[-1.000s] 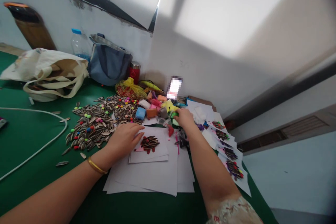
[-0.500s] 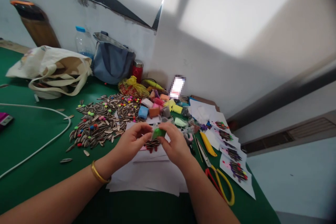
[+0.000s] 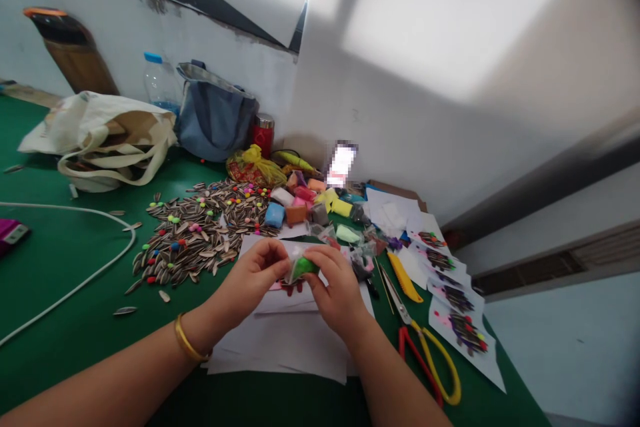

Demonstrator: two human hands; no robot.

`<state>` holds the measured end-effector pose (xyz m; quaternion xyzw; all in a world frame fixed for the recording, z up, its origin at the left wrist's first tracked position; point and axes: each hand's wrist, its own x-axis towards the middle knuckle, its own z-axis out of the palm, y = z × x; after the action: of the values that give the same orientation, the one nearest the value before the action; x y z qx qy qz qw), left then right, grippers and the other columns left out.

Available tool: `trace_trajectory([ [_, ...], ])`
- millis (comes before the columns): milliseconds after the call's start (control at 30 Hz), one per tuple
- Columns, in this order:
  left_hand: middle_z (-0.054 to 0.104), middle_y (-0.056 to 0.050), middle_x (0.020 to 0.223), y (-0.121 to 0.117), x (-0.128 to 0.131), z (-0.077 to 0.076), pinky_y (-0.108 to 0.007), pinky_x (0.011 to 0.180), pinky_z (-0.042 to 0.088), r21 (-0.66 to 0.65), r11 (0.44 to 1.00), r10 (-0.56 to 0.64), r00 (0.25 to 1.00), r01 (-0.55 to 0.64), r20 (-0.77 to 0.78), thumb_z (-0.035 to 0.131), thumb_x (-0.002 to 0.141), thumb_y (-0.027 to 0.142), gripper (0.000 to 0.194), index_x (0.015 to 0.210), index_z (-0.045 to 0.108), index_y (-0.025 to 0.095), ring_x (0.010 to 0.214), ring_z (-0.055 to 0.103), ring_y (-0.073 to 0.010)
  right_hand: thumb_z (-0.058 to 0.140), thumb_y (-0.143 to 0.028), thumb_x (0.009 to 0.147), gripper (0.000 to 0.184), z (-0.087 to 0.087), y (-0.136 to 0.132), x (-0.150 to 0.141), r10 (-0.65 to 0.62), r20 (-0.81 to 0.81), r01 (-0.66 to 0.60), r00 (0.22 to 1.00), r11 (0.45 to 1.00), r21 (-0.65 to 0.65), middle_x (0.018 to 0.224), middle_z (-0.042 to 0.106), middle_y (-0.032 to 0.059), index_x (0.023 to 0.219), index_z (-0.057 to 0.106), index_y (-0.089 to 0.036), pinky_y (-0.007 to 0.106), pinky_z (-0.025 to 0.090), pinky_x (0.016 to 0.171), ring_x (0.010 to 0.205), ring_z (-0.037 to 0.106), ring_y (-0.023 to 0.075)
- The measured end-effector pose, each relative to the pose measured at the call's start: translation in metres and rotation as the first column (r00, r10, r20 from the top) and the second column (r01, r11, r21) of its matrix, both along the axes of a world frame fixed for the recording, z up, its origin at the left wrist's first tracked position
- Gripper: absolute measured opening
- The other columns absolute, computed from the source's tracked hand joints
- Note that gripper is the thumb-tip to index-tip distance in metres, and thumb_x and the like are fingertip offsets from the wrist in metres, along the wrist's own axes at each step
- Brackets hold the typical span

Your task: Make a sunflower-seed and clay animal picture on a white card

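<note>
Between my two hands is a small clear bag of green modelling clay (image 3: 303, 268). My left hand (image 3: 260, 273) pinches the bag's left edge with thumb and forefinger. On the other side, my right hand (image 3: 336, 285) grips the end with the green lump. Below the bag, sheets of white paper (image 3: 290, 340) lie stacked; a striped piece with reddish bits on the top sheet is mostly hidden by my hands. Left of them spreads a heap of sunflower seeds (image 3: 195, 240) dotted with small coloured balls. Several bagged clay blocks, among them a blue one (image 3: 275, 215), lie just beyond.
Scissors (image 3: 407, 320) with red and yellow handles and a yellow cutter (image 3: 404, 277) lie right of my right hand. Decorated paper cards (image 3: 470, 347) line the right edge. Bags (image 3: 215, 113), a phone (image 3: 342, 165) and a white cable (image 3: 90, 273) are farther off.
The bag has turned slightly, so more of its clear left part and the green clay shows. Both hands keep their hold on it. The whole view has shifted a little.
</note>
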<state>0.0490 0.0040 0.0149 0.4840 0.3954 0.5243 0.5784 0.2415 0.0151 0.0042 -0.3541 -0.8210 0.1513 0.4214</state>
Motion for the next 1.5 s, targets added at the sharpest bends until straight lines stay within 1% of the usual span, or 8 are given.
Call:
trace_trajectory([
  [233, 0.06, 0.004, 0.074, 0.001, -0.001, 0.004, -0.025, 0.06, 0.051, -0.081, 0.995, -0.062, 0.998, 0.062, -0.006, 0.069, 0.083, 0.033, 0.021, 0.087, 0.053, 0.02, 0.066, 0.062, -0.0119, 0.051, -0.021, 0.095, 0.031, -0.002, -0.001, 0.0, -0.009, 0.061, 0.01, 0.998, 1.0, -0.025, 0.119, 0.063, 0.0118, 0.126, 0.053, -0.021, 0.045, 0.05, 0.096, 0.11, 0.058, 0.0249],
  [433, 0.061, 0.004, 0.076, 0.002, -0.002, 0.001, -0.023, 0.059, 0.049, -0.123, 0.992, 0.007, 1.0, -0.008, -0.01, 0.078, 0.07, 0.03, 0.032, 0.092, 0.056, 0.019, 0.069, 0.061, -0.0124, 0.068, -0.033, 0.087, 0.044, -0.001, -0.002, -0.003, -0.005, 0.102, 0.003, 0.995, 1.0, 0.019, 0.12, 0.061, 0.0126, 0.128, 0.054, -0.022, 0.046, 0.05, 0.095, 0.111, 0.057, 0.0273],
  [600, 0.064, 0.002, 0.076, 0.004, -0.004, -0.003, -0.027, 0.062, 0.05, -0.192, 0.976, -0.111, 0.993, 0.103, -0.032, 0.075, 0.074, 0.033, 0.028, 0.092, 0.061, 0.017, 0.066, 0.062, -0.0136, 0.067, -0.031, 0.089, 0.034, 0.001, -0.001, -0.003, -0.041, 0.136, 0.027, 0.99, 0.994, 0.103, 0.109, 0.064, 0.0103, 0.121, 0.059, -0.023, 0.045, 0.051, 0.089, 0.101, 0.059, 0.0259],
  [700, 0.065, 0.0, 0.072, 0.004, -0.006, 0.0, -0.029, 0.065, 0.05, -0.104, 0.985, -0.151, 0.977, 0.136, -0.152, 0.07, 0.08, 0.033, 0.019, 0.079, 0.062, 0.016, 0.067, 0.062, -0.0148, 0.064, -0.026, 0.091, 0.037, 0.004, -0.002, -0.003, -0.048, 0.145, 0.029, 0.988, 0.991, 0.133, 0.113, 0.063, 0.0102, 0.127, 0.056, -0.024, 0.045, 0.051, 0.091, 0.105, 0.058, 0.0256],
  [833, 0.062, 0.001, 0.071, -0.001, -0.007, 0.005, -0.027, 0.062, 0.046, 0.162, 0.987, 0.029, 0.951, 0.022, -0.309, 0.062, 0.087, 0.03, 0.016, 0.076, 0.059, 0.019, 0.065, 0.058, -0.0132, 0.062, -0.023, 0.091, 0.042, 0.01, -0.01, -0.004, -0.158, 0.039, 0.144, 0.987, 0.959, 0.243, 0.126, 0.054, 0.0144, 0.132, 0.05, -0.022, 0.048, 0.047, 0.096, 0.116, 0.053, 0.028],
  [967, 0.058, 0.001, 0.073, -0.011, -0.004, 0.004, -0.027, 0.065, 0.043, 0.379, 0.925, 0.148, 0.895, 0.026, -0.421, 0.061, 0.088, 0.026, 0.017, 0.073, 0.058, 0.019, 0.069, 0.054, -0.0133, 0.067, -0.041, 0.088, 0.023, 0.01, -0.019, -0.011, -0.124, -0.024, 0.125, 0.992, 0.94, 0.318, 0.093, 0.059, 0.0062, 0.097, 0.057, -0.022, 0.041, 0.048, 0.08, 0.087, 0.056, 0.0225],
  [1100, 0.054, 0.002, 0.069, -0.013, -0.002, 0.0, -0.026, 0.061, 0.039, 0.387, 0.918, 0.111, 0.875, 0.092, -0.472, 0.064, 0.086, 0.028, 0.021, 0.069, 0.056, 0.019, 0.066, 0.049, -0.0136, 0.061, -0.041, 0.093, 0.026, 0.009, -0.02, -0.017, -0.066, 0.1, 0.04, 0.993, 0.97, 0.238, 0.078, 0.059, 0.003, 0.078, 0.053, -0.021, 0.035, 0.041, 0.069, 0.076, 0.052, 0.0193],
  [1500, 0.052, 0.001, 0.07, -0.009, -0.009, 0.0, -0.028, 0.064, 0.037, 0.344, 0.924, 0.038, 0.854, 0.168, -0.518, 0.057, 0.091, 0.036, 0.026, 0.071, 0.053, 0.02, 0.068, 0.047, -0.0152, 0.05, -0.031, 0.096, 0.022, 0.016, -0.019, -0.017, -0.08, 0.29, 0.036, 0.954, 0.987, 0.154, 0.08, 0.06, 0.0059, 0.079, 0.056, -0.02, 0.037, 0.038, 0.073, 0.08, 0.052, 0.0215],
])
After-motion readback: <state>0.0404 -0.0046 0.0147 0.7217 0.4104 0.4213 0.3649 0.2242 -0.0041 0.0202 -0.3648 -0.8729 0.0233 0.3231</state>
